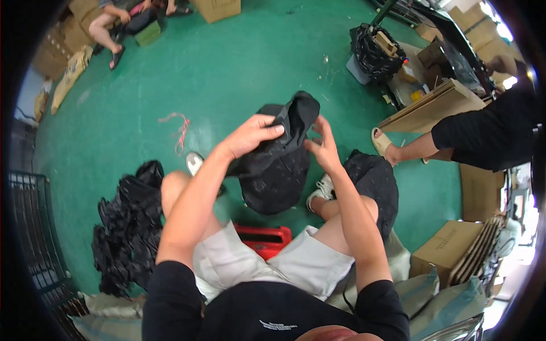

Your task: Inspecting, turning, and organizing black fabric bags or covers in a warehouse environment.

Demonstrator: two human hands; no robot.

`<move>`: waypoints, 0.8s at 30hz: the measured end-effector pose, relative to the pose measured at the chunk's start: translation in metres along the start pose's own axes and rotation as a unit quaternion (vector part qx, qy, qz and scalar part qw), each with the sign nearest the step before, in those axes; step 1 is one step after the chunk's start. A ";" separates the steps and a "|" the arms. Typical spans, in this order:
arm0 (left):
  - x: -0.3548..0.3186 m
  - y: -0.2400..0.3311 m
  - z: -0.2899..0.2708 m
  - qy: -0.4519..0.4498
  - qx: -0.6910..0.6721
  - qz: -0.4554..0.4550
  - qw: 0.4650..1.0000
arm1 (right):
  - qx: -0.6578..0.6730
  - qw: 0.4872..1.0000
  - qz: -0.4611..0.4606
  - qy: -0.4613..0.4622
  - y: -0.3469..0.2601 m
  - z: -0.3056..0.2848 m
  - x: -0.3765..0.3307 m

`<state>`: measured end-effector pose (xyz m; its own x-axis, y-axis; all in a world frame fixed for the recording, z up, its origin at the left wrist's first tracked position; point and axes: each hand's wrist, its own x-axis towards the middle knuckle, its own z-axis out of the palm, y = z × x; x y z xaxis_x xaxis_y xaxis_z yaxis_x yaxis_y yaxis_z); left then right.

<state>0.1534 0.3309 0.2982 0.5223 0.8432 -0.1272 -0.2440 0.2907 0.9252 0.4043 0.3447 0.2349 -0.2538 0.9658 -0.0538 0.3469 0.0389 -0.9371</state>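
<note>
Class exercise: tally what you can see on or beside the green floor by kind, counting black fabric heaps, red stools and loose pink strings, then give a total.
Black fabric heaps: 2
Red stool: 1
Pink string: 1
Total: 4

A crumpled black fabric piece (277, 159) hangs limp in the air above the knees, upper end bunched.
</note>
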 end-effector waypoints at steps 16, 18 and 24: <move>-0.005 -0.009 -0.008 -0.051 0.062 -0.002 0.997 | 0.297 0.948 0.110 -0.011 -0.013 -0.012 -0.003; -0.016 -0.008 0.002 0.064 0.063 0.010 0.996 | 0.305 0.943 0.128 -0.041 -0.013 -0.013 -0.001; -0.031 0.010 0.024 0.083 -0.031 0.009 0.996 | 0.366 0.919 0.143 0.015 -0.007 -0.014 0.009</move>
<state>0.1545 0.2966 0.3205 0.3759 0.9103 -0.1733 -0.3053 0.2982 0.9043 0.4125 0.3568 0.2463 -0.2170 0.9166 -0.3358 -0.3074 -0.3907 -0.8677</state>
